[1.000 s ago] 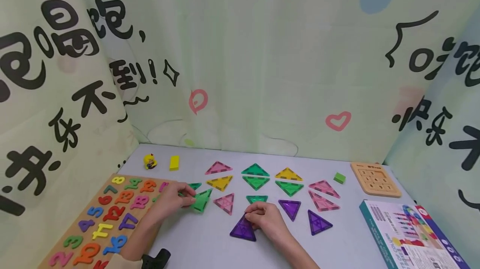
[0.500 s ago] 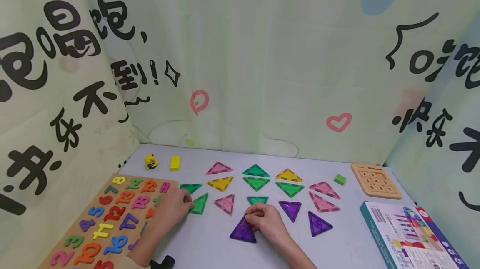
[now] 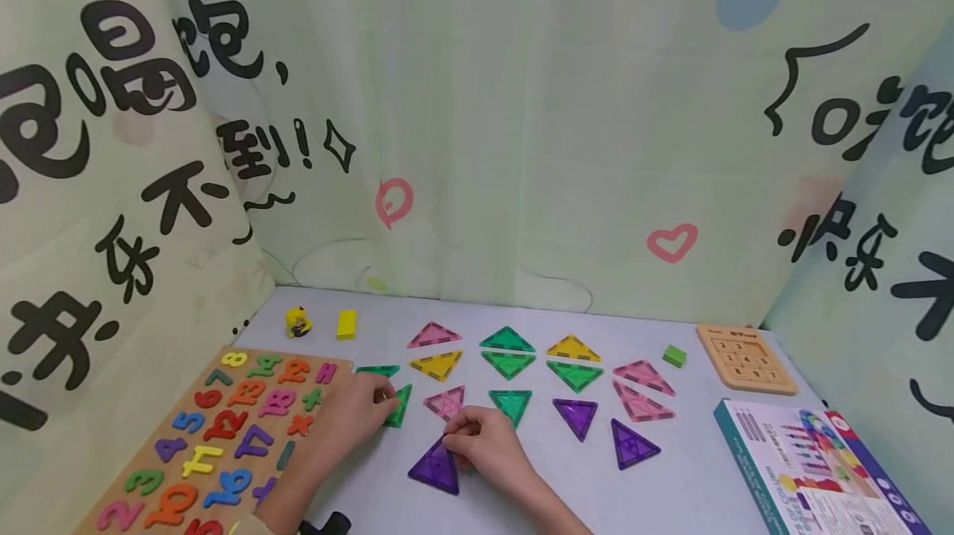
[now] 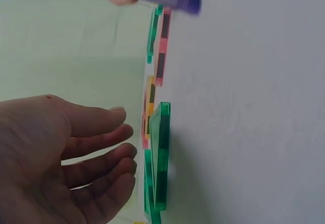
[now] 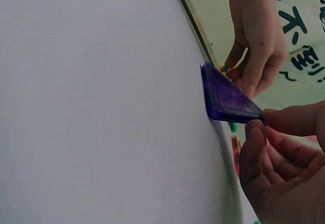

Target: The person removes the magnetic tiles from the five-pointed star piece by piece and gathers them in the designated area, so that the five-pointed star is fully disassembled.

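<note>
My right hand (image 3: 456, 439) pinches the corner of a purple triangle tile (image 3: 436, 469) lying on the grey table (image 3: 671, 485); the right wrist view shows the thumb and fingers (image 5: 271, 125) closed on the purple tile (image 5: 226, 98). My left hand (image 3: 378, 407) rests with relaxed fingers beside a green triangle tile (image 3: 402, 405), a small gap apart in the left wrist view, where the left hand (image 4: 124, 148) is open next to the green tile (image 4: 161, 158). Pink (image 3: 445, 402), green (image 3: 512, 405), yellow (image 3: 436, 363) and purple (image 3: 576, 415) triangles lie spread behind.
A wooden number puzzle board (image 3: 149, 510) with coloured digits lies at the left. At the back stand a yellow toy (image 3: 298, 321), a yellow block (image 3: 346, 324) and a green block (image 3: 674, 355). A sliding puzzle (image 3: 748, 357) and a printed box (image 3: 808, 465) sit right. Curtains enclose the table.
My right hand has dragged the purple triangle to the left, uncovering the green triangle behind it. My left hand has let go of the green triangle and drawn back slightly.
</note>
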{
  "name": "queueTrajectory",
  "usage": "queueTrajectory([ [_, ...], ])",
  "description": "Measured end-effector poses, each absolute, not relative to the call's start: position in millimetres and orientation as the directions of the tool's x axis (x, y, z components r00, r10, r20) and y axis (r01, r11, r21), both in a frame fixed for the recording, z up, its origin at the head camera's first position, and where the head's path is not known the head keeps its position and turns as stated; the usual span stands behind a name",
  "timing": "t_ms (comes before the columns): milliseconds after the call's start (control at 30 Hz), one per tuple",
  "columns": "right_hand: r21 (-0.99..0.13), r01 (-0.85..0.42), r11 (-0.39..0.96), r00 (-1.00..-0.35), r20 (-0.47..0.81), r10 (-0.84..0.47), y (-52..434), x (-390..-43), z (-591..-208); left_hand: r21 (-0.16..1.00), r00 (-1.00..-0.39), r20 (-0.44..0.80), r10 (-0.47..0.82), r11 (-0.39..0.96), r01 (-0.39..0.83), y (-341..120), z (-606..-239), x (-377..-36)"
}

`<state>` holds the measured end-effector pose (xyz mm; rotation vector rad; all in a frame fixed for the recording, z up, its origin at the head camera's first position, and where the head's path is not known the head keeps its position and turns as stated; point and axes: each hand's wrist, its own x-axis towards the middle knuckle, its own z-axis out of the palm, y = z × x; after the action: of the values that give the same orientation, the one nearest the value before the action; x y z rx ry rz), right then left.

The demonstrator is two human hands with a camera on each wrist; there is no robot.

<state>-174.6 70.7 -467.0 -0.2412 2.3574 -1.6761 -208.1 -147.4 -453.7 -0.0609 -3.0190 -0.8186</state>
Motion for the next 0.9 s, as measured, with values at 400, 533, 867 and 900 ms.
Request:
queueTrajectory([
  [400,-0.909,-0.100,0.405,-0.975,0.008,-0.224,43,-183,-472,0.586,-0.992,0.002,0.126,0.804,0.104,-151,-455,-208],
  [533,-0.885,-0.116,0.450,-0.975,0.015,-0.223,50,-180,-468,0.594,-0.987,-0.014,0.159,0.795,0.120,-151,-454,-207],
  [867,-0.816,-0.193,0.544,-0.962,0.047,-0.270,112,-183,-454,0.582,-0.976,-0.002,0.219,0.793,0.177,-148,-459,-203],
  [900,-0.813,-0.185,0.552,-0.965,0.045,-0.257,119,-184,-452,0.582,-0.975,0.001,0.224,0.792,0.183,-148,-459,-203],
])
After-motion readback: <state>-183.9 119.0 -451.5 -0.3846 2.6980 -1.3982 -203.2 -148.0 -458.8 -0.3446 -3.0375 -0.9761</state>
